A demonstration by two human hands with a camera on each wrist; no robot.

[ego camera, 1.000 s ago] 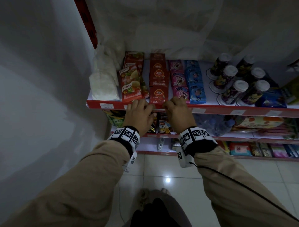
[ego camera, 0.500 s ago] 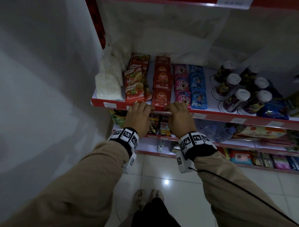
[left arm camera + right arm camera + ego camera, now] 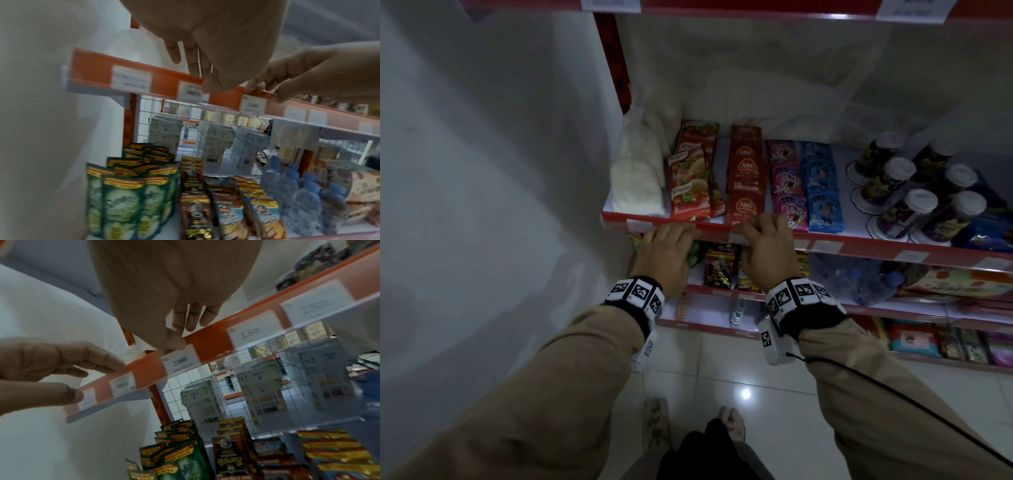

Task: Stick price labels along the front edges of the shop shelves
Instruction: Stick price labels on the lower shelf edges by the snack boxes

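The red front edge (image 3: 859, 245) of the shelf carries several white price labels under a clear strip. My left hand (image 3: 671, 240) lies on this edge with nearly straight fingers (image 3: 194, 71) touching its top, the thumb beside one label (image 3: 193, 92). My right hand (image 3: 763, 234) is a hand's width to the right. Its fingers (image 3: 191, 321) reach over the top of the edge, and the thumb (image 3: 173, 341) presses on the upper corner of a label (image 3: 182, 361) marked 2.000. Another label (image 3: 638, 225) sits left of both hands.
Sachets (image 3: 744, 178), white bags (image 3: 637, 178) and capped cups (image 3: 914, 205) fill the shelf behind the edge. Lower shelves hold green pouches (image 3: 123, 203), coffee sachets (image 3: 717, 267) and water bottles (image 3: 304, 194). A white wall (image 3: 482, 171) closes the left side. Tiled floor lies below.
Both hands have stayed on the shelf's front edge, shifting only slightly. The head view has tilted up, so the shelf sits lower in the picture and the shelf above shows.
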